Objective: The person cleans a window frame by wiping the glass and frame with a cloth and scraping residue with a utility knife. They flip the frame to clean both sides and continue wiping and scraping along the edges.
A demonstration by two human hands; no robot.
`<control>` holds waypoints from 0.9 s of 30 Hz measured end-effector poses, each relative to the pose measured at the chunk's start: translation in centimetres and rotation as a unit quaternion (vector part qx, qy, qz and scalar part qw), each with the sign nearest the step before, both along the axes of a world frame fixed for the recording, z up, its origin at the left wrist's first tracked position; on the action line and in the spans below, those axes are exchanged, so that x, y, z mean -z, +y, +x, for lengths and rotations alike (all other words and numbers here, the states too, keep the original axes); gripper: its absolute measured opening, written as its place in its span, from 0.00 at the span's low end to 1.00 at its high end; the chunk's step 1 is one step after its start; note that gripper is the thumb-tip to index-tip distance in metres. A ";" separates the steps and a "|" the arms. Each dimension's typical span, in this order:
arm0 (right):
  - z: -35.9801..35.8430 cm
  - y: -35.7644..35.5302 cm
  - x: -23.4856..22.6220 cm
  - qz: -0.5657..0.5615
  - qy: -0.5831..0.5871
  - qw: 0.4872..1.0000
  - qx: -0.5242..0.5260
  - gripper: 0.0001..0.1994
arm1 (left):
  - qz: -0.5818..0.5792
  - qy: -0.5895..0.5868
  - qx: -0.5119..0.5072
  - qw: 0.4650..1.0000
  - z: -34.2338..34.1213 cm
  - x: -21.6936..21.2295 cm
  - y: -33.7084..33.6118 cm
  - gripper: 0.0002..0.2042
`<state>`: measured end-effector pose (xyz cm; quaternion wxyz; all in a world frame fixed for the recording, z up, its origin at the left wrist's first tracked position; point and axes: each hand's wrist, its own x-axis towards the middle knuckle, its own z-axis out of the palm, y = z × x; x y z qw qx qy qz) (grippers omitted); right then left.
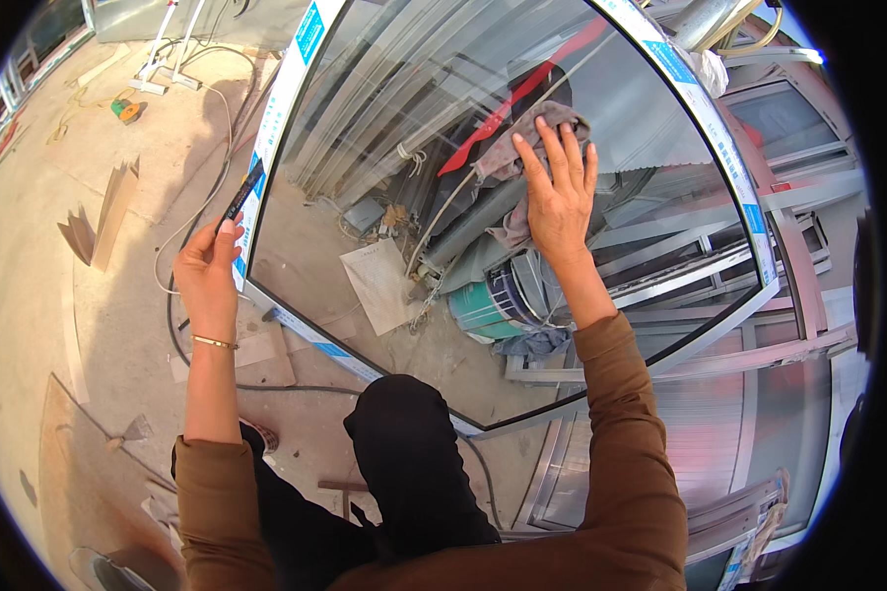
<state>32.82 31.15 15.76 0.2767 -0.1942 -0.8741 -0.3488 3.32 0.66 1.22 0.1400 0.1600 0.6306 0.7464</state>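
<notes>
A large glass pane [365, 148] in a dark-edged frame tilts in front of me. White and blue protective film [279, 108] covers much of the frame. Between the thumb and fingers of my left hand [207, 266] is a slim black tool [241, 194], held against the frame's left side; its exact kind is unclear. My right hand [559, 202] lies over the pane with fingers stretched and spread. Its fingertips rest over a crumpled grey-brown rag [508, 158]. My black-clad knee [399, 414] is at the frame's lower edge.
Through or in the glass show a green bucket [488, 307], a white sheet [379, 286] and long metal profiles. More window frames [788, 128] stack at the right. A black cable [306, 388] crosses the floor. Bent cardboard [113, 217] and an orange-green reel [125, 110] lie left.
</notes>
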 end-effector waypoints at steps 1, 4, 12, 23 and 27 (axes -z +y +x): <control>-1.3 1.5 -4.0 0.051 0.089 0.995 -0.007 0.24 | 0.000 0.012 -0.002 1.000 0.0 0.0 -0.1 0.16; -3.0 2.3 -7.1 0.062 0.142 0.988 -0.010 0.31 | 0.009 0.005 -0.007 1.000 -0.3 0.0 -0.4 0.16; 9.5 -7.5 17.1 -0.109 -0.472 0.860 -0.159 0.40 | -0.028 0.027 -0.017 0.999 -0.7 0.2 -0.2 0.15; -1.6 0.7 -2.0 -0.001 0.025 0.999 -0.030 0.26 | -0.168 0.189 -0.101 0.962 0.4 -1.6 -0.5 0.11; -10.0 1.2 0.8 -0.014 0.062 0.997 -0.046 0.35 | -0.186 0.156 -0.113 0.963 0.0 -2.1 0.5 0.11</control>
